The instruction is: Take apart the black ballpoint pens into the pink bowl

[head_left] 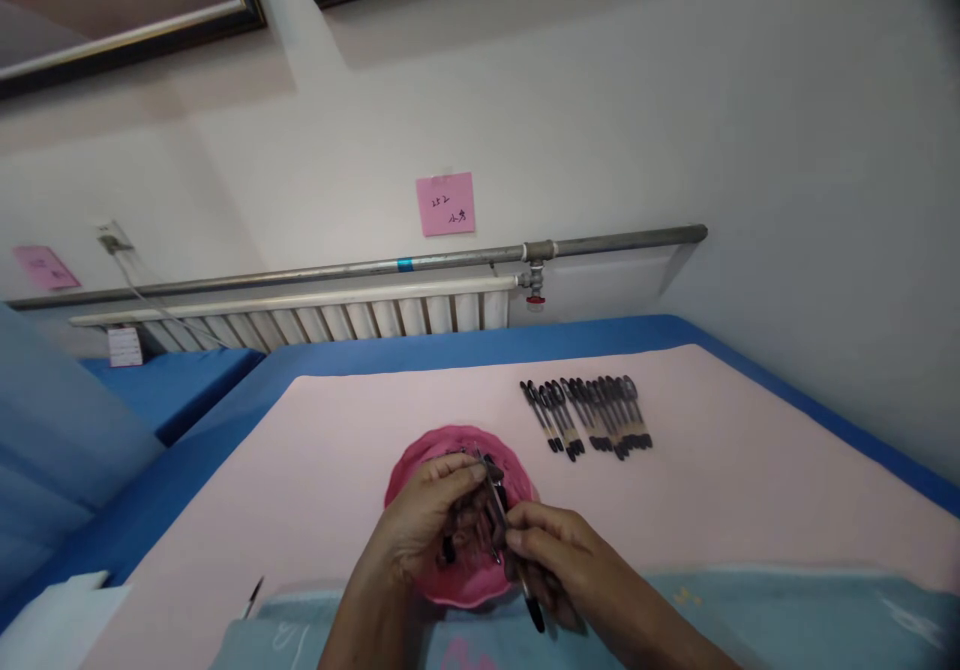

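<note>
My left hand (429,510) and my right hand (553,558) are together over a pink scalloped bowl (466,590). Between them is a slim pen (495,500) with a black end that sticks out below my right hand. The fingers of my left hand pinch its upper part, and my right hand grips it lower down. Inside the bowl lie pen parts, partly hidden by my hands. Farther right, several black-ended pens (592,415) lie side by side in a row on the pink table cover (360,420).
A single dark-tipped pen part (254,595) lies at the front left. Teal cloth (780,615) runs along the near edge. Behind the blue table edge (465,348) are a white radiator (360,318) and a metal pipe (322,272) on the wall.
</note>
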Motion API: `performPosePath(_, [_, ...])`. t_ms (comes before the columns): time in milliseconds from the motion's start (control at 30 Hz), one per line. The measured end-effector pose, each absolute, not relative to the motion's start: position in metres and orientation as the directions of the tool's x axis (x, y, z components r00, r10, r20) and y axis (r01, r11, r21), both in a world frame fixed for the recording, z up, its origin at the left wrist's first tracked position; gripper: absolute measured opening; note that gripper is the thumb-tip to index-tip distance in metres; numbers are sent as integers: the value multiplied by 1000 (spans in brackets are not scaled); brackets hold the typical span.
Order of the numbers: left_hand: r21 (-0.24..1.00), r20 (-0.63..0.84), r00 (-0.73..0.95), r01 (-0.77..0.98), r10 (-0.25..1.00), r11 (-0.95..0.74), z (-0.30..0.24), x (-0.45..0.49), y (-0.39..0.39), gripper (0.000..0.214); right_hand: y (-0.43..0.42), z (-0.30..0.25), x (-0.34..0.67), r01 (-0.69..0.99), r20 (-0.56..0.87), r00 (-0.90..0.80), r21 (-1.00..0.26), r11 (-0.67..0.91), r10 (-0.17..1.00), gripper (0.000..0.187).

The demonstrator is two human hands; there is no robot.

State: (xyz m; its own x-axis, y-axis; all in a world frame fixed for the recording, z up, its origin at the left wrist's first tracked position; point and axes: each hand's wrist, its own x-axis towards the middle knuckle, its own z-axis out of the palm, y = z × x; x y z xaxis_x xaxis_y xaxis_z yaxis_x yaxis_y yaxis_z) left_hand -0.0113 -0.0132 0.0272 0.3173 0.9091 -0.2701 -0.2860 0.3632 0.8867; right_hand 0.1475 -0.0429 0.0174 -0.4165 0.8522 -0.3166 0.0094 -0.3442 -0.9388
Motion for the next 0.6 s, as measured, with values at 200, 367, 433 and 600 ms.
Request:
performPosePath(200, [887,-301,314,-255,901,385,28,-10,-14,31,-43,17,147,-17,-292,-382,-946,-323,877,14])
performPosePath(367, [954,-273,328,-26,904,298,28,-8,-16,28,-36,13,153,-146,-219,-244,-955,-259,945,20])
performPosePath(433, [961,-275,351,112,895,251,28,-4,-18,23,-33,14,156,-218,-183,-150,-952,-213,972,21])
performPosePath(600, [943,-144,344,331,928,23,24,8,-22,16,-30,15,158,-271,-128,-69,-952,-142,989,23])
